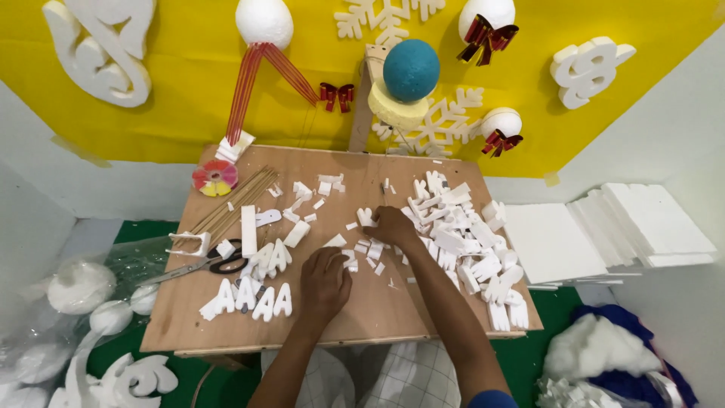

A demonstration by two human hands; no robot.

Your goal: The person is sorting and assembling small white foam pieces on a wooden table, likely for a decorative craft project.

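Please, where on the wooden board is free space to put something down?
The board is bare along its near edge, between the cut foam letters and the left hand, and right of that hand. Crowded: the foam pile by the right hand, the scissors at left.

Left hand (325, 281) knuckles-up on board (377, 310), fingers curled over small foam scraps (368, 249). Right hand (393, 227) at its 1 o'clock, fingertips on a foam piece (365, 217); grip unclear. Cut foam letters (253, 298) at 9 o'clock of left hand, scissors (204, 264) just above them. Offcut pile (468, 242) at 3 o'clock of right hand. Sticks (234, 202) at 10 o'clock. Foam sheets (604, 234) off board, far 3 o'clock.
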